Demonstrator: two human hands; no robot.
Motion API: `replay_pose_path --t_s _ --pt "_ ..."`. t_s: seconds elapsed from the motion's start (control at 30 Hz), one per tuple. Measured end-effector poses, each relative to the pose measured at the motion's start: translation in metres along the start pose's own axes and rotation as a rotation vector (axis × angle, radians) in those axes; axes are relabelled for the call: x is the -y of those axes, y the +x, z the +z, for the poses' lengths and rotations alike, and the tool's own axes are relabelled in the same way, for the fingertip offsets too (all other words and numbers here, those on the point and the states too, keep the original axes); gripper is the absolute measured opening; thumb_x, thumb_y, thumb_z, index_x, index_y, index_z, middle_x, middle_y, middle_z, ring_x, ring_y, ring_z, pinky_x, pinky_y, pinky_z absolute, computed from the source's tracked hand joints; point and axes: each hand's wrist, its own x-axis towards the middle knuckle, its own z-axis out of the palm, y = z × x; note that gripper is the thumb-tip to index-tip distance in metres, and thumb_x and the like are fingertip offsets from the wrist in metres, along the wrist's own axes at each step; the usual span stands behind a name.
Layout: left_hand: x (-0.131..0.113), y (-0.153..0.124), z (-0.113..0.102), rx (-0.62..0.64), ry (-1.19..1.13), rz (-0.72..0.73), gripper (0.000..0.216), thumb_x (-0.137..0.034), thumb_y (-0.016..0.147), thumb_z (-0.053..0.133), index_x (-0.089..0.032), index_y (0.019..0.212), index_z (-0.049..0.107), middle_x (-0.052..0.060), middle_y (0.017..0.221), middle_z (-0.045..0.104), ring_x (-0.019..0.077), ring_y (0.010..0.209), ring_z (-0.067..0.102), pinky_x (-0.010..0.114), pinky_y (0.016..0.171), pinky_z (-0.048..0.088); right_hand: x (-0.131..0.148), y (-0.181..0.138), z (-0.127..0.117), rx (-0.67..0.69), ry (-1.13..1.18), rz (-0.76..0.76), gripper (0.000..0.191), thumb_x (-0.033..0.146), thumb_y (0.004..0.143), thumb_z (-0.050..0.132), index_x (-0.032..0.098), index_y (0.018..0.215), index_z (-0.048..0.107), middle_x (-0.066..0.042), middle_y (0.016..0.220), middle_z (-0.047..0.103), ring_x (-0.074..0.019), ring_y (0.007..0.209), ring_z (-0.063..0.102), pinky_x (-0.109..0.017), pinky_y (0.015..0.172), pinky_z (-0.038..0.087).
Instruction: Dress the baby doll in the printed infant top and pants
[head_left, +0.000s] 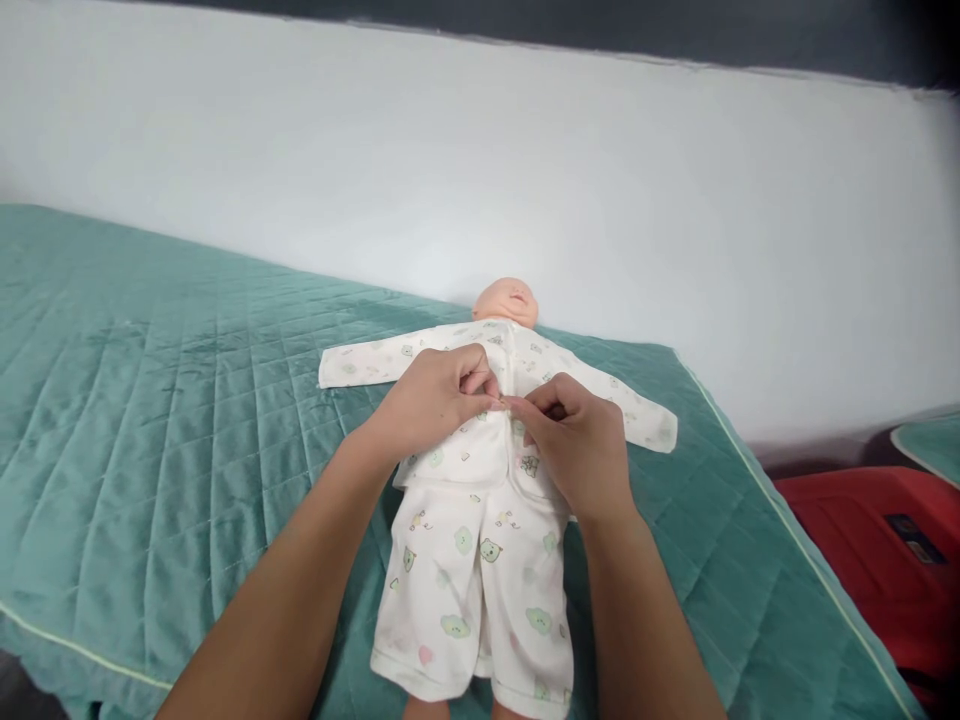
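Observation:
A baby doll (506,298) lies on its back, feet toward me, dressed in a white printed jacket (457,462) and matching pants (457,590). Both sleeves stretch out to the sides. Over the chest, my left hand (442,395) pinches the jacket's front edge between thumb and finger. My right hand (581,430) pinches the other front edge right beside it, and the fingertips of both hands nearly meet at the centre opening. Whatever small fastening lies between the fingertips is hidden. Below the hands the jacket's front flaps hang apart.
The doll rests on a green quilted cover (187,400) with a pale piped edge. A white wall (480,170) rises behind it. To the right, beyond the cover's edge, stands a red plastic object (877,550) with a dark label.

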Motion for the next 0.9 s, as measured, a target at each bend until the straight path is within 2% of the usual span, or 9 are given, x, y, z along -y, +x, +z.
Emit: replay_pose_path --t_s 0.3,0.5,0.57,0.7,0.9 --pt "-0.003 -0.004 -0.005 0.150 -0.097 0.017 0.039 -0.011 0.075 0.061 -0.019 0.064 0.025 0.001 0.080 0.061 0.0108 0.072 0.055 0.023 0.059 0.037 -0.003 0.001 -0.007 0.144 0.173 0.055 0.028 0.034 0.077 0.075 0.020 0.064 0.054 0.004 0.059 0.058 -0.0105 0.054 0.047 -0.024 0.050 0.034" --pt "-0.004 -0.005 -0.008 0.215 -0.224 -0.019 0.042 -0.010 0.074 0.067 -0.019 0.063 0.027 0.000 0.077 0.059 0.0086 0.070 0.055 0.021 0.057 0.037 0.001 0.000 -0.010 0.208 0.357 0.109 0.031 0.030 0.071 0.080 0.019 0.063 0.052 0.001 0.068 0.065 -0.0100 0.057 0.048 -0.024 0.051 0.034" --pt "-0.001 -0.004 -0.008 0.227 -0.321 -0.040 0.043 -0.012 0.074 0.071 -0.019 0.064 0.030 0.000 0.079 0.061 0.0063 0.062 0.053 0.020 0.052 0.035 0.000 0.001 -0.010 0.247 0.443 0.102 0.031 0.029 0.071 0.081 0.019 0.063 0.052 0.001 0.069 0.065 -0.0088 0.054 0.047 -0.024 0.050 0.034" --pt "0.008 0.000 -0.006 0.239 -0.551 -0.057 0.044 -0.015 0.074 0.076 -0.019 0.069 0.033 0.000 0.081 0.068 0.0020 0.045 0.046 0.020 0.043 0.032 -0.005 0.001 -0.010 0.291 0.550 0.085 0.031 0.033 0.075 0.080 0.019 0.066 0.054 0.003 0.063 0.061 -0.0082 0.050 0.045 -0.024 0.048 0.032" --pt "0.014 0.003 0.000 0.220 -0.680 -0.038 0.042 -0.014 0.073 0.078 -0.019 0.071 0.036 0.001 0.083 0.072 0.0026 0.042 0.050 0.020 0.043 0.035 -0.006 0.000 -0.009 0.305 0.597 0.069 0.029 0.037 0.081 0.076 0.020 0.068 0.057 0.004 0.053 0.055 -0.0088 0.049 0.043 -0.024 0.048 0.031"
